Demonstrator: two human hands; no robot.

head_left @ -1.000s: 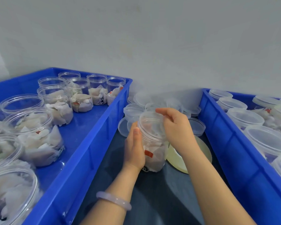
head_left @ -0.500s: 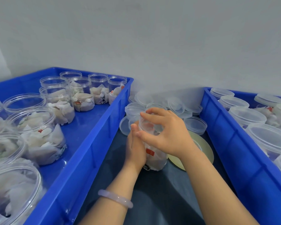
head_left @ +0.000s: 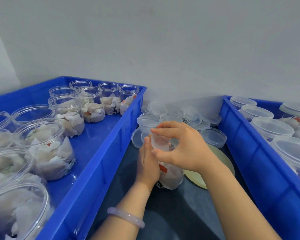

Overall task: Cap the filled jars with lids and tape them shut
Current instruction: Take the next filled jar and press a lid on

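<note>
A clear plastic jar (head_left: 170,175) filled with white sachets stands on the dark cloth between two blue crates. My left hand (head_left: 148,163) wraps around the jar's left side. On top of the jar sits a clear lid (head_left: 160,142), and my right hand (head_left: 182,148) grips that lid with thumb and curled fingers. The lid's far side is hidden by my fingers. A pile of loose clear lids (head_left: 194,116) lies just behind the jar, by the wall.
The left blue crate (head_left: 100,163) holds several open filled jars (head_left: 47,148). The right blue crate (head_left: 260,170) holds several capped jars (head_left: 272,127). A pale yellow disc (head_left: 220,156) lies under my right wrist. A grey wall stands close behind.
My right hand has turned counter-clockwise on the lid, its fingers swinging left over the jar top. My left hand kept its hold on the jar, which stayed in place.
</note>
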